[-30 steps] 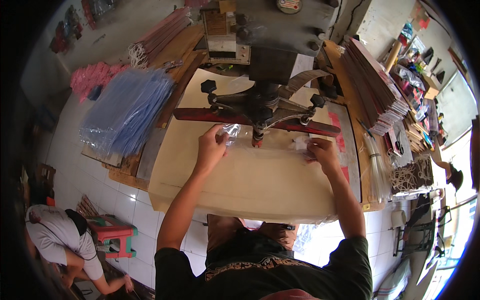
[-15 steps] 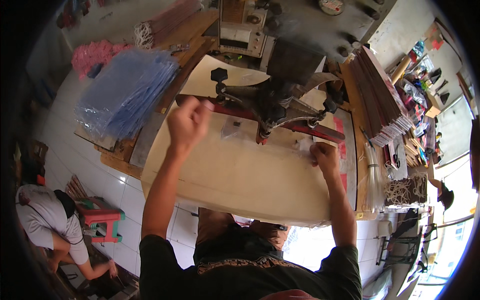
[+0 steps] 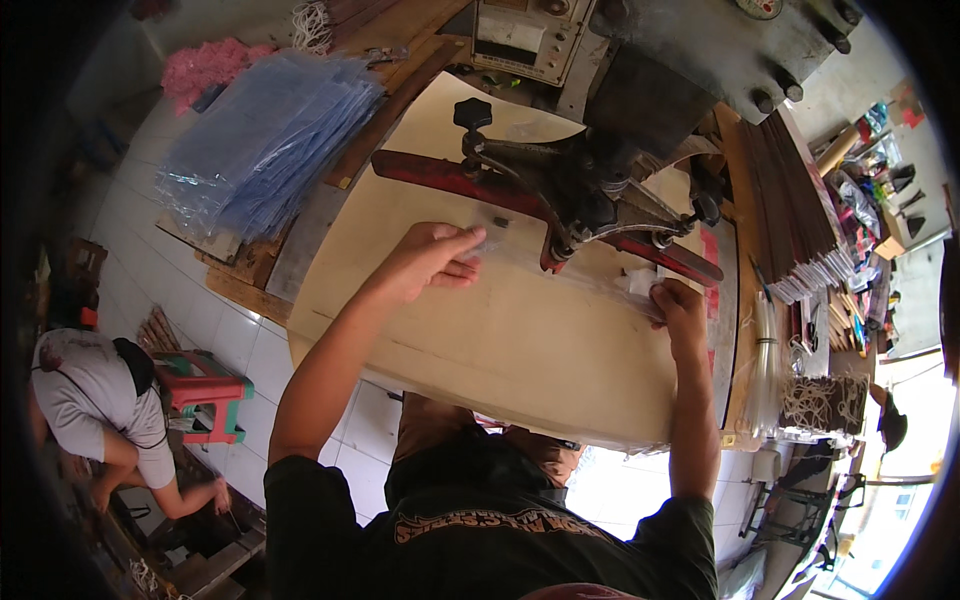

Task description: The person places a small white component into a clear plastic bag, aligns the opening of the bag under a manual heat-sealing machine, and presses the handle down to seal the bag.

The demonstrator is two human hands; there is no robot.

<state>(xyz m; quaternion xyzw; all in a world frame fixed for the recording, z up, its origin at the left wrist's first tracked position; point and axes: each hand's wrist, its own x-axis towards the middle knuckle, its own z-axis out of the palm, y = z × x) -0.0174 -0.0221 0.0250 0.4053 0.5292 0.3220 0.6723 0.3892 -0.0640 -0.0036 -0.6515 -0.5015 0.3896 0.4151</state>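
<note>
My left hand (image 3: 425,262) pinches the left edge of a clear plastic sheet (image 3: 520,240) lying on the beige work board (image 3: 500,350). My right hand (image 3: 680,312) holds the sheet's right end down near the board's right side. The sheet runs under a red metal press bar (image 3: 440,178) fitted to a dark machine head (image 3: 590,185) with a black knob (image 3: 472,113). Both forearms reach in from below.
A stack of clear bluish plastic bags (image 3: 265,140) lies at the left. Dark flat strips (image 3: 795,225) are piled at the right. A grey machine body (image 3: 690,50) stands behind. Another person (image 3: 100,400) crouches on the tiled floor beside a small red-green stool (image 3: 205,395).
My left hand was raised in a fist above the board half a second ago; it is now back down, gripping the plastic sheet's left edge. My right hand stayed on the sheet.
</note>
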